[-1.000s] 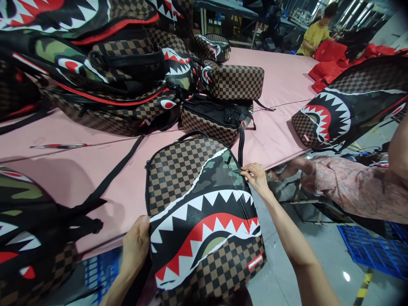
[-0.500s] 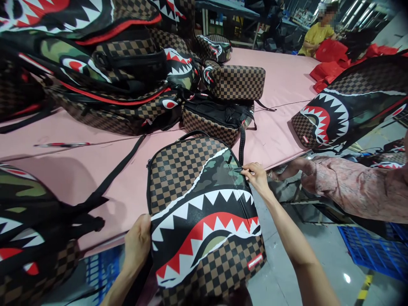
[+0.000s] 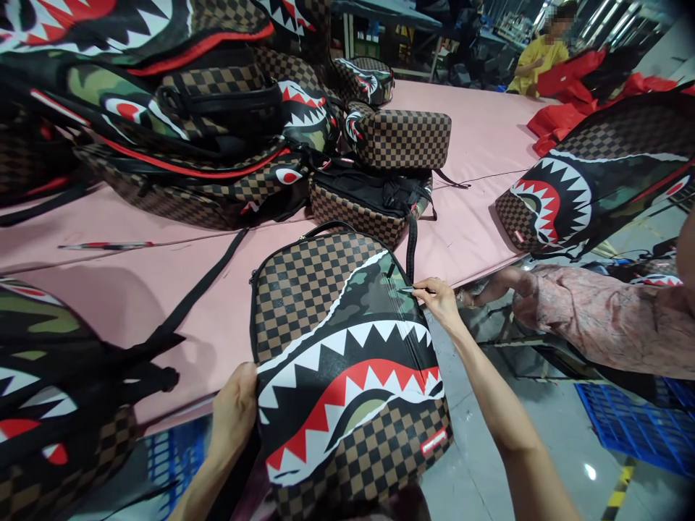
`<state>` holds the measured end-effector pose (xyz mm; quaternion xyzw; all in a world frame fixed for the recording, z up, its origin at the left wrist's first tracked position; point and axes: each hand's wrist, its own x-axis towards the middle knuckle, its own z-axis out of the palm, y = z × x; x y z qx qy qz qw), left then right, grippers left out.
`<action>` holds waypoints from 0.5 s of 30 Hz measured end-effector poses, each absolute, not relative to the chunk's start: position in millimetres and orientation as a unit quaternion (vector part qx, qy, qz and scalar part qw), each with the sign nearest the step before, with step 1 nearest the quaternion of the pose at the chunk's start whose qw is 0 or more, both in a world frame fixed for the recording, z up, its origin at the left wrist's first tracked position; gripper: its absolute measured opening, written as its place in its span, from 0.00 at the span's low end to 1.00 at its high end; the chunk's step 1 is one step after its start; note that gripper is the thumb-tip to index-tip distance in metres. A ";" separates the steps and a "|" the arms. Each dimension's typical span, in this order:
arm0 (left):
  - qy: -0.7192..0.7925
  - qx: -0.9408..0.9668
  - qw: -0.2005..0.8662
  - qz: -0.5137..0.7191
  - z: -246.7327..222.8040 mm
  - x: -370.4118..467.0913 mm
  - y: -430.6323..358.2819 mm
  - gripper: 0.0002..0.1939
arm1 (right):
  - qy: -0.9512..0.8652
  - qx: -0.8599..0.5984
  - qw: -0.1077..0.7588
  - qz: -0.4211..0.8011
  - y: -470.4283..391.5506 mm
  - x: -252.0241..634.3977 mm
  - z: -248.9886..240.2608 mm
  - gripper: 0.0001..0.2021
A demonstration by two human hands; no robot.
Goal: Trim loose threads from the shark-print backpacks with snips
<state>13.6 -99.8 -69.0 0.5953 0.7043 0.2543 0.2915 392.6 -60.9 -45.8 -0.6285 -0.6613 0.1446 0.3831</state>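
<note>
A checkered backpack (image 3: 304, 297) with a shark-mouth print and camouflage patch leans against the pink table's edge, its front facing me. My left hand (image 3: 236, 405) grips the backpack's left side, the fingers hidden behind it. At the upper right side, my right hand (image 3: 437, 300) pinches a small pointed metal tool (image 3: 406, 289), whose tip lies over the camouflage patch near the zipper line. A short black zipper pull (image 3: 390, 270) shows just above the tip.
Piled bags (image 3: 217, 174) cover the pink table's (image 3: 478, 130) left and middle. Another shark backpack (image 3: 565, 188) stands at the right, near a person's patterned sleeve (image 3: 591, 311). Blue crates (image 3: 630, 427) are on the floor. A person in yellow (image 3: 537, 61) is at the back.
The tool in my right hand has shifted slightly and its tip shows more clearly. At the back, the person in yellow has lifted part of the red material.
</note>
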 end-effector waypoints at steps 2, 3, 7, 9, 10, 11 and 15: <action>0.697 0.599 0.299 0.257 -70.1 12.7 -101.1 0.18 | -0.671 -0.627 0.374 0.131 -65.5 393.8 -45.1 0.09; 0.695 0.602 0.298 0.257 -71.3 11.8 -101.9 0.18 | -0.680 -0.626 0.362 0.121 -67.4 393.9 -44.5 0.09; 0.686 0.626 0.283 0.240 -78.5 3.0 -102.9 0.18 | -0.705 -0.623 0.324 0.098 -69.3 391.7 -43.5 0.07; 0.672 0.651 0.273 0.225 -82.4 -5.3 -100.7 0.18 | -0.694 -0.630 0.331 0.114 -67.4 390.5 -46.1 0.06; 0.661 0.664 0.275 0.217 -84.1 -9.9 -98.9 0.18 | -0.674 -0.636 0.351 0.137 -66.5 390.2 -48.4 0.06; 0.649 0.673 0.285 0.211 -85.3 -14.3 -96.9 0.18 | -0.642 -0.643 0.383 0.167 -66.0 390.2 -51.3 0.06; 0.618 0.679 0.342 0.202 -82.6 -23.3 -92.6 0.15 | -0.427 -0.654 0.567 0.263 -75.7 392.8 -61.0 0.08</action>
